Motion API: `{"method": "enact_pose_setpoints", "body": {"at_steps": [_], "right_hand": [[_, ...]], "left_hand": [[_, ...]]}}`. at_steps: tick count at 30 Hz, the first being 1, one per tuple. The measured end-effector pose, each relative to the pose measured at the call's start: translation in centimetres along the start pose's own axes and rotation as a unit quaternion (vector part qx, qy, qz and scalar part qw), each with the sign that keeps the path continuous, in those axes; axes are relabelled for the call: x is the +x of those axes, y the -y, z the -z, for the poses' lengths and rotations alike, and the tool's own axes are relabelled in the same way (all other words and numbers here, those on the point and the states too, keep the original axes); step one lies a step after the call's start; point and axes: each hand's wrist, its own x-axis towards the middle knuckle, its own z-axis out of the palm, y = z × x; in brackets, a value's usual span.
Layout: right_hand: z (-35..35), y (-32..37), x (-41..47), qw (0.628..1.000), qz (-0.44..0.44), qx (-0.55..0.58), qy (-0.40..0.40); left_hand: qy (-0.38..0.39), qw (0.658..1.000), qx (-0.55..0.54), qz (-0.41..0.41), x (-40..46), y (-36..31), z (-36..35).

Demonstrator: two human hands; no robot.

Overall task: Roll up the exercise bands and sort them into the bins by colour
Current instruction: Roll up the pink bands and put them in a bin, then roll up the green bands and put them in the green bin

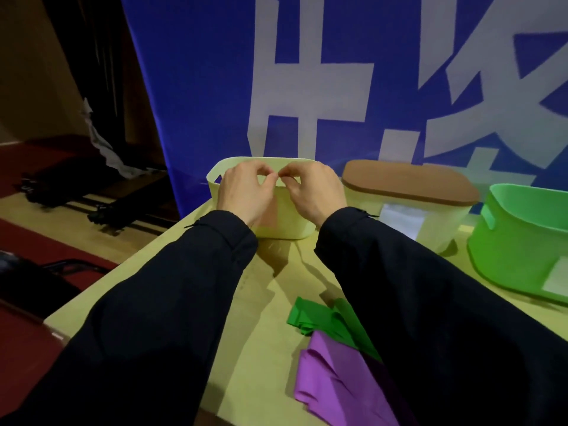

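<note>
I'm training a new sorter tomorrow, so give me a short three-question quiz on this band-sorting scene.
1. True or false: the purple band is already inside a bin.
2. Which container has a brown lid? A) the green bin B) the cream box C) the pale yellow bin
3. Fill in: both the left hand and the right hand are over the ______ bin.

Key
1. False; it lies on the table beside the green band.
2. B
3. Pale yellow; what the fingertips pinch, if anything, cannot be made out.
</note>
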Motion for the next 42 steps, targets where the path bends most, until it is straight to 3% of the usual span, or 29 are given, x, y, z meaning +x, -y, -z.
{"method": "enact_pose_setpoints", "body": {"at_steps": [17, 27, 36, 42], "right_hand": [[9.2, -1.7, -5.6, 0.993, -0.058, 0.091, 0.043], [12.4, -1.9, -9.0, 0.992, -0.070, 0.099, 0.041], [16.6, -5.4, -12.5, 0.988, -0.138, 0.069, 0.015], [21.8, -9.5, -17.6, 0.984, -0.178, -0.004, 0.009]], "left_hand": [[0.005, 0.999, -0.028, -0.015, -4.7, -5.5, 4.8], [0.073, 0.994, -0.054, -0.057, -8.4, -9.3, 1.6], [0.114, 0.983, -0.081, -0.115, -10.0, -15.4, -2.2], [0.166, 0.965, -0.113, -0.170, -12.5, -21.6, -7.0]]}}
